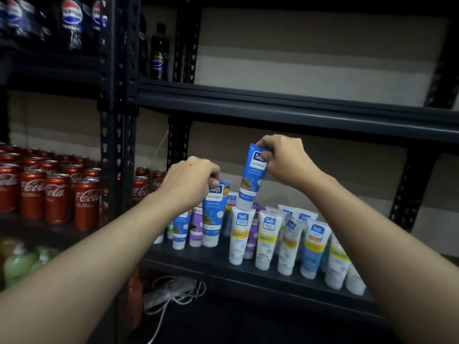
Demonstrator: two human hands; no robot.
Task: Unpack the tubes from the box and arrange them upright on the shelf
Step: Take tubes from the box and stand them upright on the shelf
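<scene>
Nearest, from the bottom corners: two bare forearms stretched up toward the dark metal shelf (pixel 198 260). Just below its front lip, a loose tangle of white cable (pixel 173 291). On the board, cap-down and upright in a ragged front row: white Safi tubes (pixel 267 240) with yellow bands, blue-banded ones toward the right end, more ranks crowded behind. Left of those, a tighter clump of blue and purple tubes (pixel 196 227), also standing.

Then the hands. Left hand (pixel 191 181): fingers and thumb curled in a pinch on the crimped top of a blue Safi tube (pixel 214 216), cap apparently down on the board at the edge of the left clump. Right hand (pixel 285 162): same pinch on the crimp of a second blue tube (pixel 253 178), held in the air, slightly tilted, cap hanging just over the row of white ones. Hard to say whether touching one or behind it.

Beyond, Coca-Cola cans (pixel 57 197) on the neighbouring bay and a Pepsi bottle (pixel 159 54) one level up.

Judging by all this: well along. Plenty already shelved and upright; one being steadied, one yet to be set down, probably somewhere between the two groups. No box in view, so cannot tell how many remain to unpack.
</scene>
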